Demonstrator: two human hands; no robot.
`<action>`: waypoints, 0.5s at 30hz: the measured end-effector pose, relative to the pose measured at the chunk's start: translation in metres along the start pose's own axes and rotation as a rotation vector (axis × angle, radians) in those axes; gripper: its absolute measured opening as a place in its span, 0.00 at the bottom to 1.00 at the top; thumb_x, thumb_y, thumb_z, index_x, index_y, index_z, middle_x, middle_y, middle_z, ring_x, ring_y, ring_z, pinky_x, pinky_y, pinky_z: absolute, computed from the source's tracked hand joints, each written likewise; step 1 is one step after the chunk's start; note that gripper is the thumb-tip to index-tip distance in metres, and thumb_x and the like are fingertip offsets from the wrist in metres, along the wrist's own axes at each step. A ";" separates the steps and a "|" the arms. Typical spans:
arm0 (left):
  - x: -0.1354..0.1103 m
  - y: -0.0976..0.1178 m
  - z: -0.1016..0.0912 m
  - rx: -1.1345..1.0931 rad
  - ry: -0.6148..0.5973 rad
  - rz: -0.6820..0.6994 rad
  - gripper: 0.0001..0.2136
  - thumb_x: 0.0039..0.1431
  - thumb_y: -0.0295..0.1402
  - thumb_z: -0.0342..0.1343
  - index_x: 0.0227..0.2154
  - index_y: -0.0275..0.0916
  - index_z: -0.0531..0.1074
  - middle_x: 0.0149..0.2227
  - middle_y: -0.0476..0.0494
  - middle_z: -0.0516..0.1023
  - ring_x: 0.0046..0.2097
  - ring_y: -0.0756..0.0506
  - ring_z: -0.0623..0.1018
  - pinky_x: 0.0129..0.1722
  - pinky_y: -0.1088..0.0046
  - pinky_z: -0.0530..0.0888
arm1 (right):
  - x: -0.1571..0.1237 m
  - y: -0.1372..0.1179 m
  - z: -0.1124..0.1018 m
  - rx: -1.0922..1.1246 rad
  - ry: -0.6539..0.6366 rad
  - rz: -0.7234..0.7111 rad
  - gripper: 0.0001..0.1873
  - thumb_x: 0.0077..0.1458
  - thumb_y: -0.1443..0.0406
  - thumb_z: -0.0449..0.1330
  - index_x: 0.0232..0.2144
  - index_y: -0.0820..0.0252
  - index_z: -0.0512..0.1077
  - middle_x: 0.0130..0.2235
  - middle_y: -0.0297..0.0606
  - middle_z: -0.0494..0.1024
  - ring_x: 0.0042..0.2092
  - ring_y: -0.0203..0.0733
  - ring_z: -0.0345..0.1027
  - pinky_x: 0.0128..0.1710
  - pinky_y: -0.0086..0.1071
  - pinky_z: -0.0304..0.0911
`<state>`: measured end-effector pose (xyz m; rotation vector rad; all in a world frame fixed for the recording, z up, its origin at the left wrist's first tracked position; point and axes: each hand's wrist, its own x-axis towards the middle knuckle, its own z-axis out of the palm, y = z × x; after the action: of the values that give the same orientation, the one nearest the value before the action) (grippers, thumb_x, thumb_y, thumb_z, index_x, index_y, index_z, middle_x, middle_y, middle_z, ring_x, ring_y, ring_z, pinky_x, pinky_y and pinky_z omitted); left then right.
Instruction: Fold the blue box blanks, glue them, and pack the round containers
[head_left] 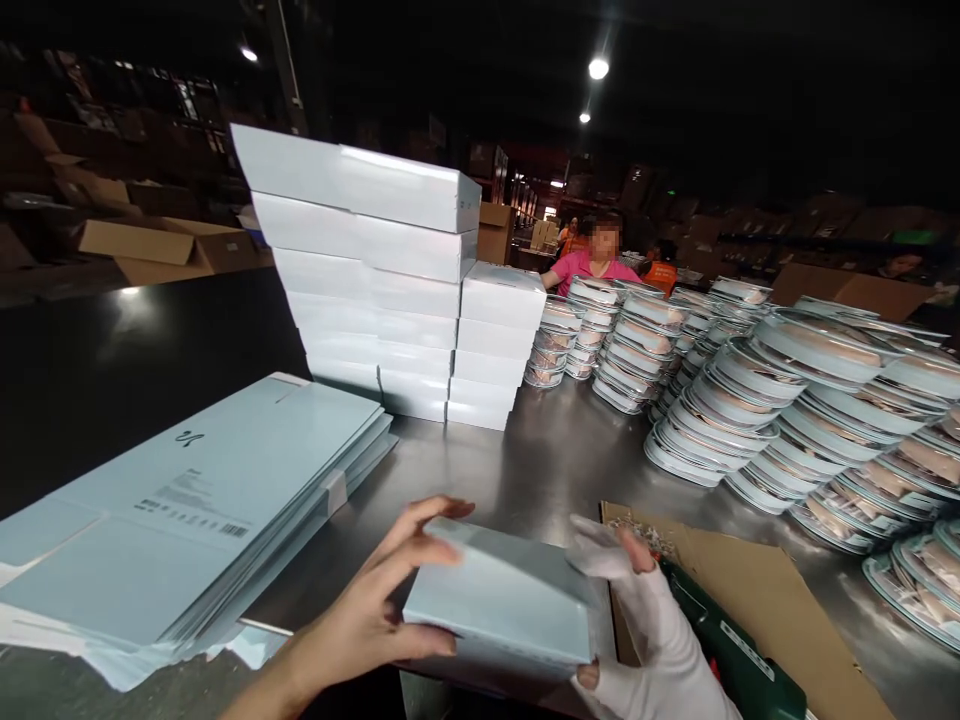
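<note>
A small light-blue carton point(510, 595) is between my hands, low over the near edge of the metal table. My left hand point(390, 580) is bare and grips its left end, fingers over the top and thumb on the near side. On the carton's right end is my right hand point(637, 610), in a white glove that leaves some fingertips uncovered; it is slightly blurred, thumb at the near corner. To the left lies a stack of flat light-blue cartons point(247, 470) with a black logo and barcode. The carton's underside is hidden.
Stacked white boxes point(405, 290) rise at the table's point(555, 450) far left. Tall stacks of glass-lidded round containers point(720, 410) fill the right. A cardboard sheet point(787, 610) and a dark green tool point(731, 640) lie by my right hand. A person in pink point(592, 265) is across the table.
</note>
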<state>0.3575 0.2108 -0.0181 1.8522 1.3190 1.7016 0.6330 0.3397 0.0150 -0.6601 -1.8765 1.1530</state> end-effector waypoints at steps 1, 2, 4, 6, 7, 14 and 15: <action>-0.002 -0.003 0.005 -0.062 0.065 0.064 0.25 0.60 0.46 0.67 0.58 0.58 0.67 0.63 0.40 0.66 0.64 0.33 0.74 0.57 0.57 0.77 | -0.003 0.000 0.002 0.003 -0.021 -0.020 0.42 0.42 0.61 0.76 0.60 0.45 0.71 0.53 0.42 0.83 0.56 0.58 0.77 0.54 0.50 0.73; -0.004 -0.006 0.009 -0.111 0.106 0.115 0.27 0.62 0.44 0.66 0.60 0.61 0.62 0.61 0.42 0.67 0.65 0.35 0.72 0.59 0.54 0.76 | -0.005 0.000 0.003 -0.003 -0.061 -0.039 0.38 0.45 0.61 0.75 0.59 0.46 0.73 0.54 0.43 0.82 0.56 0.58 0.77 0.53 0.49 0.74; -0.005 -0.007 0.011 -0.132 0.096 0.166 0.29 0.65 0.40 0.65 0.62 0.64 0.56 0.57 0.45 0.70 0.66 0.38 0.71 0.63 0.51 0.72 | -0.007 -0.001 0.003 -0.059 -0.161 -0.105 0.31 0.49 0.64 0.72 0.57 0.47 0.75 0.56 0.44 0.81 0.57 0.57 0.76 0.53 0.47 0.74; -0.002 -0.002 0.005 -0.020 -0.021 0.182 0.23 0.68 0.36 0.62 0.61 0.58 0.63 0.54 0.43 0.71 0.67 0.38 0.68 0.64 0.55 0.71 | -0.003 -0.005 0.006 -0.151 -0.275 -0.264 0.29 0.52 0.68 0.68 0.57 0.47 0.75 0.54 0.43 0.80 0.57 0.55 0.75 0.56 0.45 0.73; 0.000 0.002 0.000 0.063 -0.092 0.193 0.18 0.69 0.34 0.60 0.58 0.54 0.68 0.53 0.42 0.71 0.68 0.37 0.66 0.64 0.58 0.71 | 0.001 -0.006 0.008 -0.209 -0.329 -0.366 0.29 0.53 0.70 0.66 0.58 0.47 0.73 0.53 0.42 0.79 0.58 0.53 0.74 0.57 0.45 0.72; 0.014 0.016 -0.009 0.155 -0.266 0.188 0.12 0.64 0.31 0.64 0.50 0.45 0.77 0.62 0.34 0.70 0.74 0.32 0.52 0.68 0.49 0.64 | 0.010 -0.002 0.017 -0.468 -0.392 -0.687 0.27 0.62 0.73 0.59 0.62 0.56 0.64 0.58 0.43 0.71 0.65 0.45 0.60 0.65 0.40 0.63; 0.014 0.015 -0.006 0.111 -0.240 0.174 0.12 0.63 0.32 0.66 0.49 0.45 0.78 0.64 0.34 0.69 0.75 0.31 0.53 0.68 0.48 0.64 | 0.006 0.000 0.018 -0.488 -0.372 -0.666 0.27 0.63 0.72 0.58 0.63 0.55 0.62 0.61 0.44 0.69 0.67 0.47 0.59 0.66 0.42 0.62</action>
<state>0.3565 0.2120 0.0032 2.2129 1.2071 1.4518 0.6147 0.3363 0.0130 -0.0263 -2.4591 0.3985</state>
